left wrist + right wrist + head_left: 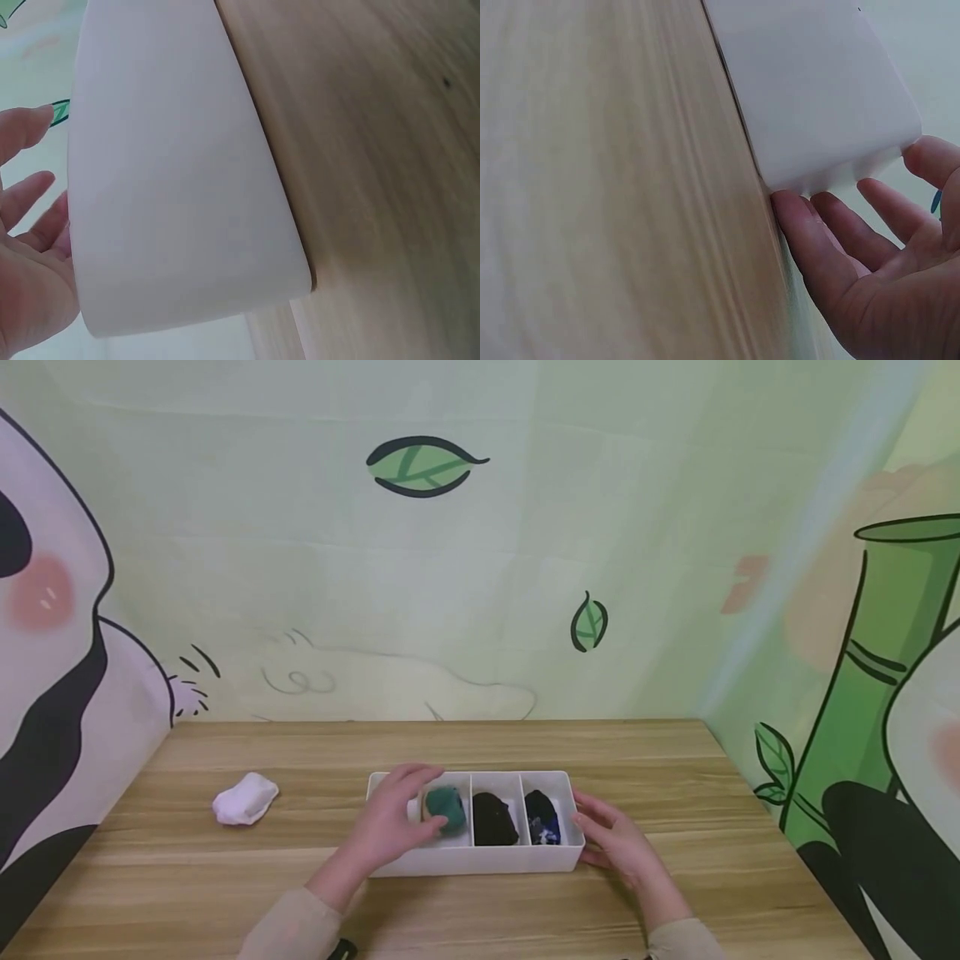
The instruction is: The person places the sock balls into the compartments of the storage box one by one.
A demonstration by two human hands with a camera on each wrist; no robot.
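A white divided box (480, 860) sits on the table. My left hand (386, 818) reaches over its left part, thumb and fingers spread beside a teal cloth bundle (446, 808) in a compartment; nothing shows between the fingers in the left wrist view. A black cloth bundle (493, 820) fills the compartment to the right, and a dark blue patterned bundle (542, 817) lies in the rightmost one. My left hand hides much of the leftmost compartment. At the box's right end, my right hand (618, 839) rests its fingertips (791, 206) against the end wall, thumb near the rim.
A crumpled white cloth bundle (245, 799) lies on the wooden table (465, 914), left of the box. Behind the table hangs a printed backdrop (487, 552) with leaves. A small black object (342, 950) shows by my left sleeve.
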